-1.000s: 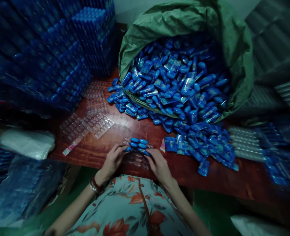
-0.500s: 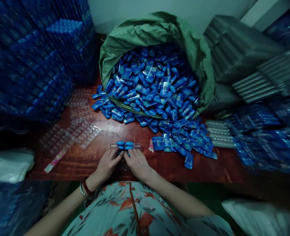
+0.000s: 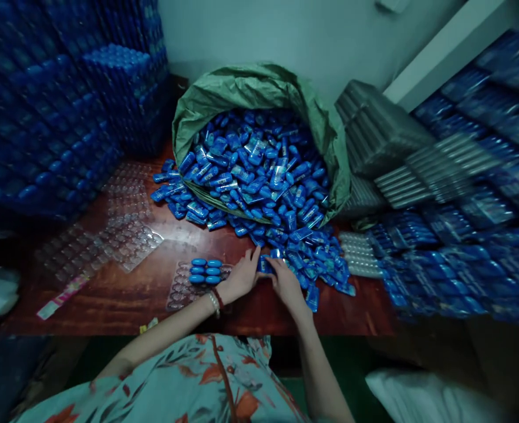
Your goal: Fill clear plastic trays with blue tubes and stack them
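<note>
On the table in front of me lies a clear plastic blister tray (image 3: 182, 289), with several blue packs (image 3: 205, 271) standing in two columns in its cavities. To the right of it, both my hands close on small blue packs (image 3: 265, 264) at the near edge of the loose heap. My left hand (image 3: 241, 277) grips them from the left, its forearm crossing over the tray's near side. Fingers of my right hand (image 3: 288, 286) press on them from the right. How many packs are between the hands is hidden.
A green sack (image 3: 259, 82) spills blue packs (image 3: 250, 158) onto the table. Empty clear trays (image 3: 131, 238) lie left, near a pink-and-white strip (image 3: 63, 296). Filled blue trays (image 3: 52, 129) are stacked far left, more (image 3: 453, 252) at right, beside grey tray stacks (image 3: 378, 129).
Both hands have moved right, off the tray to the loose packs by the heap. The tray with its standing blue packs is now uncovered. The head view has shifted.
</note>
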